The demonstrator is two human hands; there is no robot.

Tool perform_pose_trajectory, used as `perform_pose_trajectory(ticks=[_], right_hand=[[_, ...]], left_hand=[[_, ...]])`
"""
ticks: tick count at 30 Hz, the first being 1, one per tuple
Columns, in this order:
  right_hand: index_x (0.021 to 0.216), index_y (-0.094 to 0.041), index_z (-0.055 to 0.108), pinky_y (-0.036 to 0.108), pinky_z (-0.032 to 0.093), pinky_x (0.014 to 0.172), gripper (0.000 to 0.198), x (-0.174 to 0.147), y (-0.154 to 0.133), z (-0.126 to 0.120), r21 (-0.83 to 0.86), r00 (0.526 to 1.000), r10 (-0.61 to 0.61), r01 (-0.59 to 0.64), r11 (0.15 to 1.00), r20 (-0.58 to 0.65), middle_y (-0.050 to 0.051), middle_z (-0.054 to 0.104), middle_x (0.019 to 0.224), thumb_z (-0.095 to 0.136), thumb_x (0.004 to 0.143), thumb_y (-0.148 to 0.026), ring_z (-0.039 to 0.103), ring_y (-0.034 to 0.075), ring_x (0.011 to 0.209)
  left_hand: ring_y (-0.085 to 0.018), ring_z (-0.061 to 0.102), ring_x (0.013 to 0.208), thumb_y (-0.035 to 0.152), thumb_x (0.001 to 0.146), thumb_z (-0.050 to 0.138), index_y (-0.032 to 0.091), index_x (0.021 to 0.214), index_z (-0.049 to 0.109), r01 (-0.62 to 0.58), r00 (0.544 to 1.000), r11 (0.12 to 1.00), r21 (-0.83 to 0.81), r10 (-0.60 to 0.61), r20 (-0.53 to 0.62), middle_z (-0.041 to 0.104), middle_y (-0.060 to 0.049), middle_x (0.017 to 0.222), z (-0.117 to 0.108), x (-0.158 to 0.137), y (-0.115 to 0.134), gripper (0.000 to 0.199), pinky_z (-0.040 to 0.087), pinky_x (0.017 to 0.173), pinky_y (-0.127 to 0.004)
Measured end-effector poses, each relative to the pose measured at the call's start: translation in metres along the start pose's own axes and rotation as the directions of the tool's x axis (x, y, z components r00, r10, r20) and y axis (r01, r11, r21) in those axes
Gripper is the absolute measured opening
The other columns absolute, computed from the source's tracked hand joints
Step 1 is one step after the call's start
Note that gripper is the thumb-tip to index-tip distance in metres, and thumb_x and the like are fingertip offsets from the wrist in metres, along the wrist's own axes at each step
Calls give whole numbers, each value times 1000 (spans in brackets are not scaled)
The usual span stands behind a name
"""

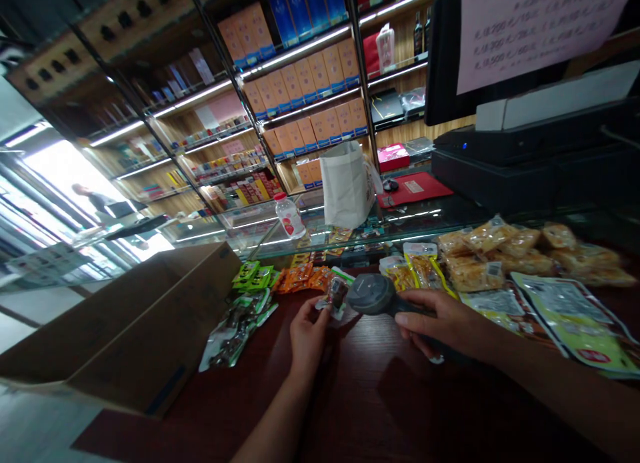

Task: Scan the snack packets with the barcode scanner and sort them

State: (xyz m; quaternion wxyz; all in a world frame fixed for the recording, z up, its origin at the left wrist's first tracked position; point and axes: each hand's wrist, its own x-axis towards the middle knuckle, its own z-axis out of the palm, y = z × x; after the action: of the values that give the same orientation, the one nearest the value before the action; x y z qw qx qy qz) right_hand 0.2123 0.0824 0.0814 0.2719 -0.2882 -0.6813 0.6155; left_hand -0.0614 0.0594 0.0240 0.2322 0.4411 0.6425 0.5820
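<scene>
My left hand (pixel 309 333) pinches a small clear snack packet (pixel 336 295) with dark contents and a green edge, just above the dark red counter. My right hand (pixel 445 319) is wrapped round the handle of a black barcode scanner (pixel 371 293). The scanner's head points left, close beside the packet. Left of my left hand lie green-edged snack packs (pixel 236 329) with dark contents. Bright green packets (pixel 256 276) and orange packets (pixel 303 277) are behind them. Yellow-edged packets (pixel 423 268) sit just beyond my right hand.
An open cardboard box (pixel 145 343) stands at the left. Bagged bread-like snacks (pixel 480 269) and large flat packs (pixel 575 323) cover the right side. On the glass case are a bottle (pixel 290 217) and a white bag (pixel 345 186). A monitor (pixel 443 56) rises at right.
</scene>
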Motion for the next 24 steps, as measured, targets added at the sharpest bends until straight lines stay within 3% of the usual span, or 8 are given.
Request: perform_pose_trajectory(ticks=[2, 6, 9, 12, 16, 20, 24], right_hand=[[79, -18, 59, 23, 40, 43, 34, -2, -1, -2, 2, 1000, -8, 8, 1000, -13, -4, 59, 56, 60, 90, -50, 50, 9, 40], [80, -19, 59, 24, 41, 42, 39, -7, -11, -11, 15, 999, -28, 28, 999, -43, -4, 56, 48, 58, 89, -57, 49, 11, 39], [78, -19, 61, 24, 40, 42, 41, -13, -23, -20, 48, 995, -54, 58, 997, -86, -3, 57, 48, 59, 87, -59, 49, 11, 40], [76, -19, 62, 24, 40, 42, 40, -19, -35, -28, 76, 984, -95, 107, 991, -147, -2, 58, 50, 62, 86, -59, 52, 12, 42], [76, -20, 63, 25, 41, 41, 40, -25, -44, -32, 74, 975, -125, 140, 987, -182, -1, 59, 51, 64, 85, -58, 53, 13, 42], [76, -20, 63, 24, 41, 42, 40, -28, -48, -31, 65, 976, -141, 154, 986, -166, -2, 59, 51, 64, 85, -59, 53, 12, 42], [75, -20, 63, 25, 41, 42, 40, -29, -51, -31, 65, 973, -164, 177, 982, -164, -2, 58, 50, 64, 84, -59, 53, 12, 42]], left_hand=[[-21, 70, 84, 39, 68, 76, 15, 94, 72, 24, 998, 999, -24, -26, -60, 76, -7, 92, -8, 3, 3, 35, 54, 80, -32], [-16, 69, 73, 36, 65, 78, 14, 97, 69, 62, 972, 972, -225, -111, -209, 74, -5, 89, -42, 14, 11, 40, 56, 73, -30], [-14, 68, 66, 28, 67, 77, 14, 96, 68, 68, 939, 951, -302, -163, -303, 73, -3, 81, -82, 23, 17, 33, 58, 69, -28], [-12, 67, 59, 13, 70, 73, 11, 87, 67, 99, 887, 957, -272, -209, -412, 71, -2, 71, -127, 35, 22, 19, 57, 63, -23], [-12, 66, 54, 4, 71, 68, 10, 77, 66, 229, 839, 938, -260, -326, -436, 69, -3, 63, -174, 53, 26, 9, 55, 56, -20], [-12, 64, 53, -2, 71, 64, 14, 63, 62, 293, 805, 915, -278, -393, -445, 67, -3, 59, -192, 66, 25, 18, 55, 56, -20], [-17, 67, 58, 0, 69, 64, 15, 66, 62, 227, 818, 940, -255, -326, -473, 67, -5, 63, -191, 63, 19, 15, 57, 58, -27]])
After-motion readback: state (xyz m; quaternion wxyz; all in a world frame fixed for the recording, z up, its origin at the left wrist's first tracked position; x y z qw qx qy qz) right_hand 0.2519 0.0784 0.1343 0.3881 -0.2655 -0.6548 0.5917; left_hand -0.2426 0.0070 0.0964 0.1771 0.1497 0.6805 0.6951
